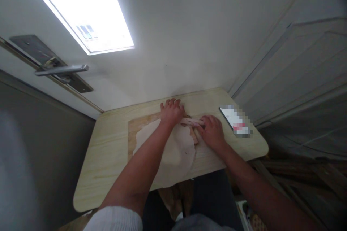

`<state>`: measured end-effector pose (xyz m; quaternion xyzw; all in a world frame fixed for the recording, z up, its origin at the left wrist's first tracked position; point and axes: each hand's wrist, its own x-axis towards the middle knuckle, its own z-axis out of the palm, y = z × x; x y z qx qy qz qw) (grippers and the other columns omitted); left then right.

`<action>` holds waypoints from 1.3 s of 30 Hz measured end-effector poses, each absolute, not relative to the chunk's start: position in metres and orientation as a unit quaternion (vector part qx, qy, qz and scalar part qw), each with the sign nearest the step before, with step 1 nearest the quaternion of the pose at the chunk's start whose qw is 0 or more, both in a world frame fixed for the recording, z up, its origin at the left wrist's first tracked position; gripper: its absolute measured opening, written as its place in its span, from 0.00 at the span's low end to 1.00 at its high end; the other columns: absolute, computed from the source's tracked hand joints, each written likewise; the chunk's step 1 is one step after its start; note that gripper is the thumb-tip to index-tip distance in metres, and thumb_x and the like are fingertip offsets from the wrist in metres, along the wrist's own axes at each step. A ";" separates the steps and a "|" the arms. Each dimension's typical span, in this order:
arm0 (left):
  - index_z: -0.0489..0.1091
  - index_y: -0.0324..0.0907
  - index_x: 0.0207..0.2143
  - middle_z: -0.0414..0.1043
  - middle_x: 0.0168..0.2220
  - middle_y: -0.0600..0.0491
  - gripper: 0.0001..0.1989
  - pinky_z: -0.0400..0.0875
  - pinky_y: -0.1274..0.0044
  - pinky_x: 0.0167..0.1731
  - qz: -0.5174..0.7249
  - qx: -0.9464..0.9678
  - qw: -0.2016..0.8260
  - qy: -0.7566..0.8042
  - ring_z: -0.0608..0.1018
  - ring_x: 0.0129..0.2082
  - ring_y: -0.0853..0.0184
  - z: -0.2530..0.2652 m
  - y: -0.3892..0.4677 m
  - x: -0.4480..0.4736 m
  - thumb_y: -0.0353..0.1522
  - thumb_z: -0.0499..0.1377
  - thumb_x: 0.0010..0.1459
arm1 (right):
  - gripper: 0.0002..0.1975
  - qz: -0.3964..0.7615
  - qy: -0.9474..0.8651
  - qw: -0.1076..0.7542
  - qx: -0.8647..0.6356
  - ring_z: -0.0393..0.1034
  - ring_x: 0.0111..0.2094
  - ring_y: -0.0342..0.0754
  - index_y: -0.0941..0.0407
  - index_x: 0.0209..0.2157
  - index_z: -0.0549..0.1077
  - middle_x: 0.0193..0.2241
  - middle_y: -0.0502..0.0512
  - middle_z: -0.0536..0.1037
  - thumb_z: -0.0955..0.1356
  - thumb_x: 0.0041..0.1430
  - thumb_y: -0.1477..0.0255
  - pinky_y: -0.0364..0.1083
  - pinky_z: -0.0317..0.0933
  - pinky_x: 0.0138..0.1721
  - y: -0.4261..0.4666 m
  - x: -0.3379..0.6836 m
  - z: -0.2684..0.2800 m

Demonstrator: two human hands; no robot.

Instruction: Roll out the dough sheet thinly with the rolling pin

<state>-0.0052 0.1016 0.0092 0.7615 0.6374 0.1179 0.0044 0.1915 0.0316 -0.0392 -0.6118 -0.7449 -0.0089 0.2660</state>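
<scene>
A broad, thin sheet of dough [176, 151] lies over a wooden board [132, 133], and its near edge hangs over the table's front edge. At the sheet's far side is a pale, floury rolling pin [193, 121], apparently with some dough around it. My left hand [172, 112] is closed over its left part, palm down, with the fingers curled over the far side. Around the right end my right hand [213, 130] is closed, thumb on the near side. Parts of the pin under both hands are hidden.
The small pale wooden table [105, 151] stands against a white door with a metal handle [62, 69] and a bright window pane [86, 7]. A phone [234, 121], partly blurred out, lies on the table to the right. My legs are under the front edge.
</scene>
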 end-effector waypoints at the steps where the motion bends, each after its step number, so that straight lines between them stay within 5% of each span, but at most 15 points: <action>1: 0.64 0.47 0.60 0.66 0.62 0.46 0.23 0.57 0.51 0.60 0.119 0.761 0.003 0.638 0.65 0.61 0.53 0.009 0.106 -0.004 0.42 0.43 0.69 | 0.19 -0.009 -0.745 0.265 -0.612 0.66 0.47 0.56 0.56 0.39 0.74 0.42 0.61 0.76 0.66 0.63 0.53 0.54 0.56 0.52 0.035 0.193 -0.039; 19: 0.65 0.48 0.59 0.66 0.63 0.48 0.24 0.56 0.55 0.61 0.173 0.733 -0.037 0.656 0.66 0.61 0.53 0.005 0.062 -0.008 0.47 0.43 0.69 | 0.20 0.017 -0.743 0.291 -0.603 0.67 0.48 0.59 0.54 0.37 0.73 0.42 0.59 0.78 0.71 0.56 0.51 0.57 0.56 0.53 0.014 0.192 -0.033; 31: 0.62 0.40 0.63 0.63 0.65 0.46 0.30 0.53 0.63 0.65 0.136 0.760 -0.025 0.636 0.60 0.67 0.56 -0.002 0.006 -0.035 0.46 0.39 0.70 | 0.16 0.045 -0.765 0.304 -0.565 0.67 0.52 0.58 0.52 0.38 0.78 0.46 0.57 0.79 0.72 0.56 0.54 0.58 0.56 0.56 -0.010 0.195 -0.035; 39: 0.56 0.47 0.67 0.57 0.68 0.49 0.27 0.44 0.52 0.66 0.102 0.763 -0.006 0.639 0.56 0.69 0.55 0.003 0.050 -0.047 0.42 0.42 0.69 | 0.16 0.063 -0.779 0.290 -0.552 0.69 0.50 0.55 0.52 0.39 0.78 0.44 0.55 0.80 0.71 0.58 0.55 0.56 0.57 0.55 0.007 0.200 -0.031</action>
